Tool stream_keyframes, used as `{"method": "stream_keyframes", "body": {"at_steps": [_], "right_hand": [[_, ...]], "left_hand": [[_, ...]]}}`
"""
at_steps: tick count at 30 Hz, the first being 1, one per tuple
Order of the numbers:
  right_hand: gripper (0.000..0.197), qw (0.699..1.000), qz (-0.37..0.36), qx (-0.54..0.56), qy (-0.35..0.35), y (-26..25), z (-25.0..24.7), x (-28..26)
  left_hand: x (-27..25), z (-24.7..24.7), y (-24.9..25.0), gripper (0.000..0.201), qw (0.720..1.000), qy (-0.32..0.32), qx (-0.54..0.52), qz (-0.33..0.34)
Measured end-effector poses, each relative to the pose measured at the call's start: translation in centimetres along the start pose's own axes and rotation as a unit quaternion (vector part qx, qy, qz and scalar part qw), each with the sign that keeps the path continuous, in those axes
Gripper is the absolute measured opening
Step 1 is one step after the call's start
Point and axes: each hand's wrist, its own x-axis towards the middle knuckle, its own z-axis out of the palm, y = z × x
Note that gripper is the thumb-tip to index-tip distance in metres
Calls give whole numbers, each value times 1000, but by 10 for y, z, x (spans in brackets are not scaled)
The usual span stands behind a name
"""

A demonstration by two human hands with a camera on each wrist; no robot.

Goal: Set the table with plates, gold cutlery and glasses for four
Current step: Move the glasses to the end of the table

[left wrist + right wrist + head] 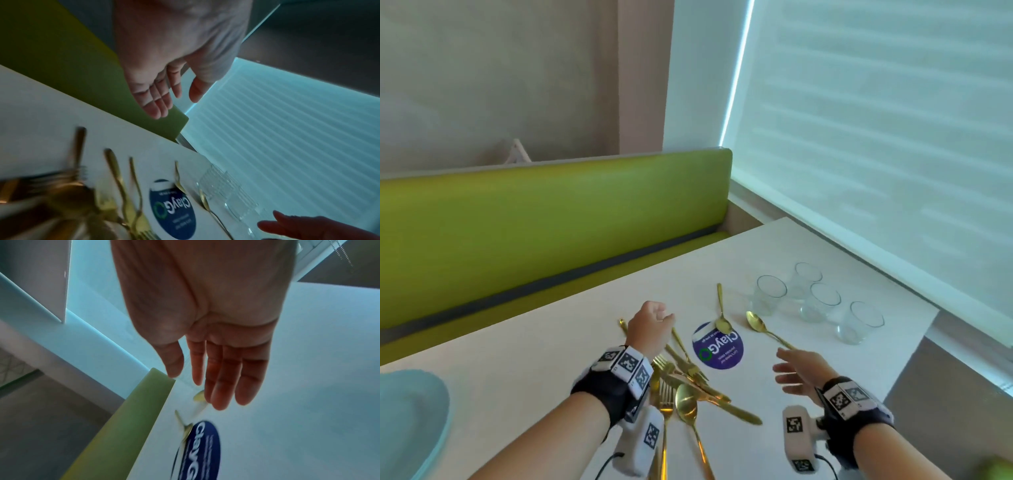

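A heap of gold cutlery (688,383), forks, knives and a big spoon, lies on the white table (534,359) between my wrists. My left hand (654,322) hovers over its far end, holding nothing; in the left wrist view its fingers (162,107) hang relaxed above the cutlery (115,186). Two gold spoons lie apart: one spoon (722,315) with its bowl on a round purple sticker (717,346), the other spoon (760,325) to its right. My right hand (791,368) is open, fingers spread, just at that spoon's handle end. Several clear glasses (822,301) stand at the right. Pale blue plates (410,421) sit at the left.
A green bench (551,212) runs along the table's far side. A window blind (876,137) closes off the right, close behind the glasses. The table's right edge (907,363) drops away near my right wrist.
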Motion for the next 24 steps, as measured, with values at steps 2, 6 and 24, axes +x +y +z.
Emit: {"method": "stream_keyframes", "body": {"at_steps": [2, 6, 24], "right_hand": [[11, 1000, 3, 0, 10, 2, -30, 21], [10, 999, 1, 1, 44, 2, -81, 63], [63, 988, -16, -61, 138, 11, -130, 178]], "left_hand": [[11, 39, 21, 43, 999, -34, 21, -4], [39, 114, 54, 60, 994, -91, 54, -5], [138, 274, 73, 109, 996, -66, 40, -41]]}}
